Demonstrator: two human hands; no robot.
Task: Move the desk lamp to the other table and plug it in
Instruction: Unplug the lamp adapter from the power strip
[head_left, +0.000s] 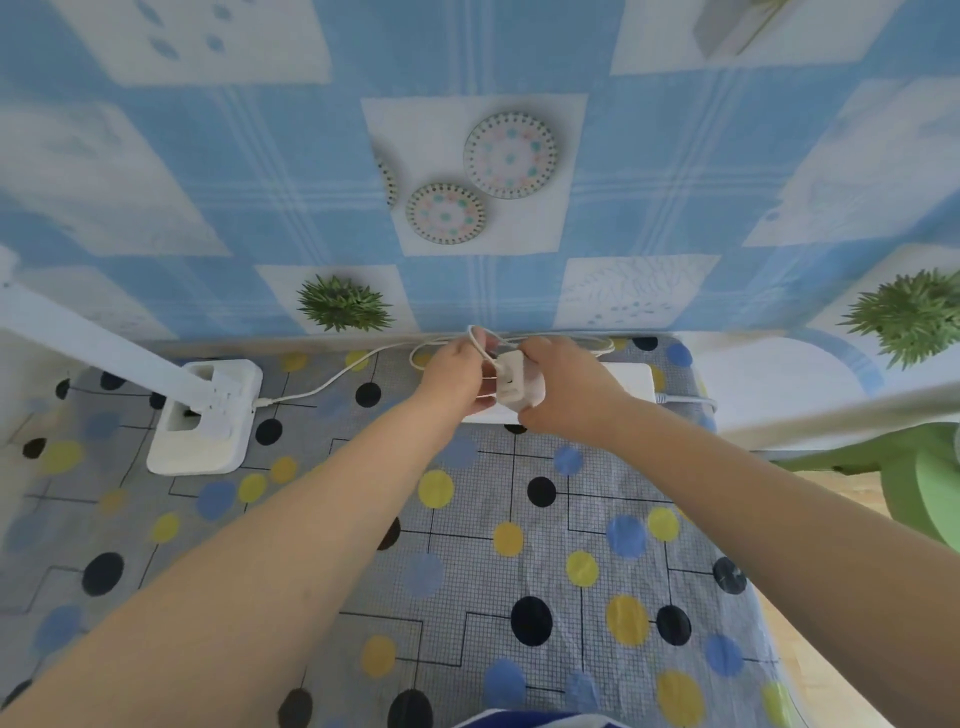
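Observation:
The white desk lamp stands at the left of the table on its square base (205, 418), its arm (93, 343) slanting up to the left edge. A thin white cable (317, 387) runs from the base toward the back wall and loops near my hands. My right hand (563, 387) grips the white plug adapter (514, 384) above a white power strip (631, 384) lying against the wall. My left hand (454, 371) pinches the cable loops right beside the adapter. Whether the adapter sits in the strip is hidden by my hands.
The table wears a grey cloth (467, 571) with blue, yellow and black dots. A blue patterned wall covering (467, 182) rises directly behind. The strip's own cord (691, 400) leaves to the right. A green stool (904, 483) stands on the floor at right.

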